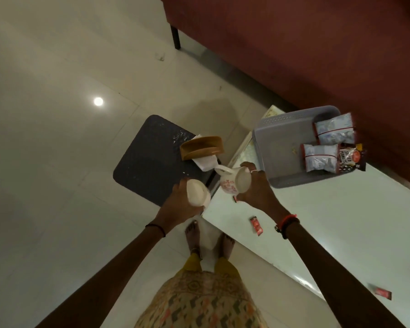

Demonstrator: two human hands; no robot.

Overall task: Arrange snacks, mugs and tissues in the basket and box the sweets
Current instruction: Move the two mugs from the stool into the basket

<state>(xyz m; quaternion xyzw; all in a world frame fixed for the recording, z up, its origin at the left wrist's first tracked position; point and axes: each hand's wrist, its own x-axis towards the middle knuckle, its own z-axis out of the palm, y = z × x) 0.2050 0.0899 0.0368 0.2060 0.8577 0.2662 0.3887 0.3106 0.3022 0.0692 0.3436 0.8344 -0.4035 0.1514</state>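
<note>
Two grips: left hand [176,201], plain mug [197,193] past table [341,223] edge; right hand [259,191], patterned mug [231,185].

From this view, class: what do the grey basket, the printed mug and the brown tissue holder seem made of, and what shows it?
Grey basket: moulded plastic, matt; rows of small holes in its wall. Printed mug: likely glazed ceramic; glossy white, red pattern. Brown tissue holder: smooth, slight sheen; wood or plastic, cannot tell.
</note>
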